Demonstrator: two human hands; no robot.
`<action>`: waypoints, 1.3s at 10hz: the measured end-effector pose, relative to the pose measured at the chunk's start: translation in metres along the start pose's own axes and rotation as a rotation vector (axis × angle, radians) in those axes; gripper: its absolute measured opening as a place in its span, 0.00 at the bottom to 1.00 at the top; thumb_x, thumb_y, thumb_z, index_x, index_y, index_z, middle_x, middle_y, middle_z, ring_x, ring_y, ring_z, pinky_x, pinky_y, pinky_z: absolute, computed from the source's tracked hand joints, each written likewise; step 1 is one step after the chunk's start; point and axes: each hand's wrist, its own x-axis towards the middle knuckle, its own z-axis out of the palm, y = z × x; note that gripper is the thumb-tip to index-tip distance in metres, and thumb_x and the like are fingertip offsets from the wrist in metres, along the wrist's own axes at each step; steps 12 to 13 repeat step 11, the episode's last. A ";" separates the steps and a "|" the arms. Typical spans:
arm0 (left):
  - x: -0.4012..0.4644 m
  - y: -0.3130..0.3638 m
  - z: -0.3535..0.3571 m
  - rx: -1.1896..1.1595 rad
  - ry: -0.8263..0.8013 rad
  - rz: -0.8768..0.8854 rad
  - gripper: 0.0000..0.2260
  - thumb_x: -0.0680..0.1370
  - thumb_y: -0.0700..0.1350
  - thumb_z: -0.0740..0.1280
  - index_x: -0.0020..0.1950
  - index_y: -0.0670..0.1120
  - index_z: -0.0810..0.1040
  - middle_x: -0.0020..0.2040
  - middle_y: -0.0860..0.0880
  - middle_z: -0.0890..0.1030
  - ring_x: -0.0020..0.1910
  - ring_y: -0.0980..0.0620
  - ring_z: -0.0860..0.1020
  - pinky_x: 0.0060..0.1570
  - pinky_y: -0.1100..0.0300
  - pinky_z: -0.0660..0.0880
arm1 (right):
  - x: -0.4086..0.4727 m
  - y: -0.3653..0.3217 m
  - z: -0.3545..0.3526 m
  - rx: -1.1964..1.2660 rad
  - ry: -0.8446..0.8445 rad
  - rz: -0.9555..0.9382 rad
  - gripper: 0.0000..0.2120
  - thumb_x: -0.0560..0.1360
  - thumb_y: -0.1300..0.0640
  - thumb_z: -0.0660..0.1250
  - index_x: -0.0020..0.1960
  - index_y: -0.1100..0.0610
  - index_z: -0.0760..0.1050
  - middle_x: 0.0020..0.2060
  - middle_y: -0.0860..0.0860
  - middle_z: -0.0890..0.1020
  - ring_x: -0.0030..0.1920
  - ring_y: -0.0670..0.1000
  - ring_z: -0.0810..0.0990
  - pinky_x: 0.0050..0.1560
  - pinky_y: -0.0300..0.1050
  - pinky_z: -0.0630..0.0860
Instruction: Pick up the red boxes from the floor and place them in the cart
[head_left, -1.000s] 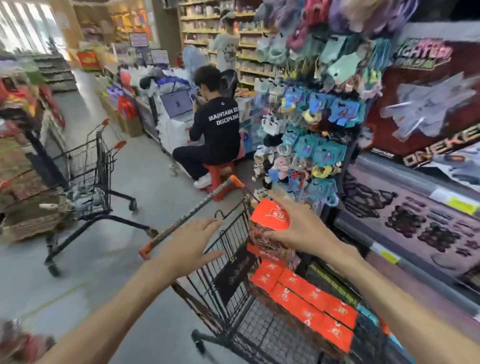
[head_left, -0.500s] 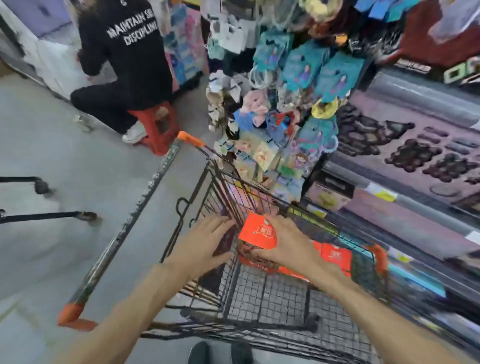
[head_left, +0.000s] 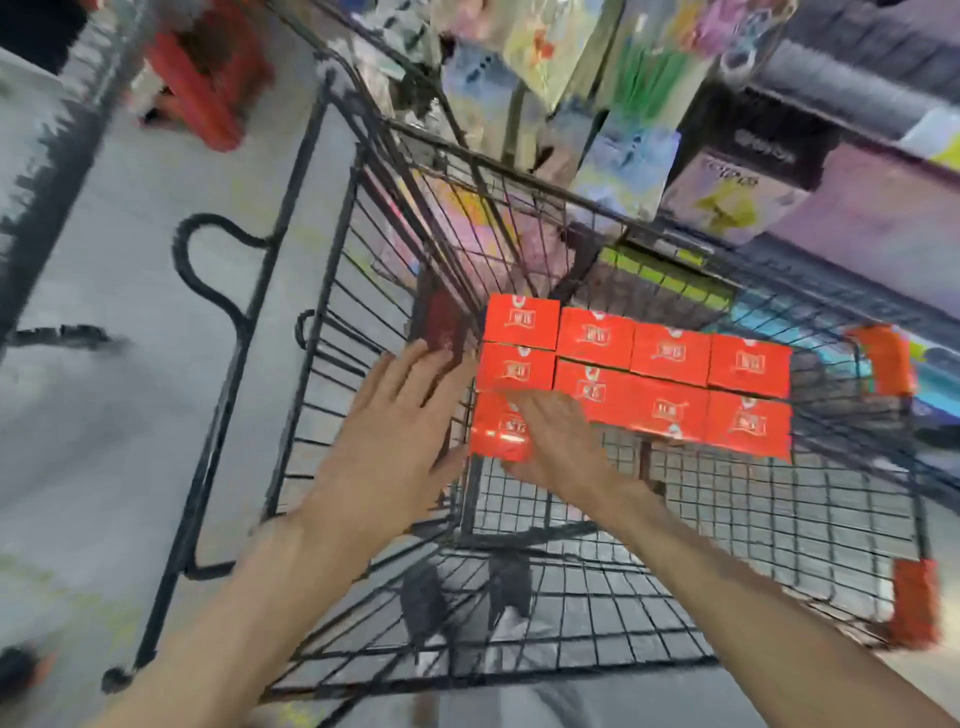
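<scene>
Black wire shopping cart (head_left: 332, 332) partly loaded, ninth box going in.

I judge the job well along but cannot call it finished: no floor stock shows from here, so I cannot tell how many boxes are left to fetch. The cart's mesh basket holds two neat rows of four red rectangular cardboard boxes (head_left: 670, 374), packed side by side against the far end, with bare mesh nearer me. A ninth red box (head_left: 496, 428) starts a third row at the left end, touching the row behind it. My right hand (head_left: 558, 441) rests on it, fingers curled over its top, thumb beneath. My left hand (head_left: 395, 441) is spread flat, fingers straight, against the cart's left side, beside that box.
</scene>
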 end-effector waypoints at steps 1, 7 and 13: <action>-0.006 -0.001 0.014 -0.004 -0.043 -0.032 0.34 0.75 0.50 0.70 0.77 0.47 0.62 0.72 0.44 0.69 0.75 0.40 0.61 0.74 0.40 0.59 | 0.011 0.004 0.023 -0.031 0.013 -0.003 0.46 0.66 0.40 0.78 0.76 0.56 0.63 0.66 0.53 0.75 0.66 0.57 0.69 0.68 0.58 0.66; -0.009 0.005 0.020 0.035 -0.111 -0.053 0.30 0.77 0.52 0.66 0.77 0.47 0.61 0.73 0.48 0.69 0.76 0.46 0.59 0.76 0.46 0.55 | 0.024 0.018 0.052 -0.228 -0.002 -0.137 0.45 0.71 0.42 0.75 0.79 0.58 0.58 0.71 0.57 0.67 0.67 0.60 0.66 0.69 0.61 0.67; -0.004 0.024 -0.007 0.063 -0.134 -0.010 0.29 0.76 0.54 0.66 0.75 0.48 0.64 0.70 0.47 0.71 0.73 0.44 0.64 0.73 0.43 0.61 | -0.033 0.034 -0.051 -0.026 -0.024 0.046 0.35 0.77 0.35 0.65 0.77 0.52 0.63 0.72 0.51 0.69 0.72 0.54 0.65 0.74 0.56 0.62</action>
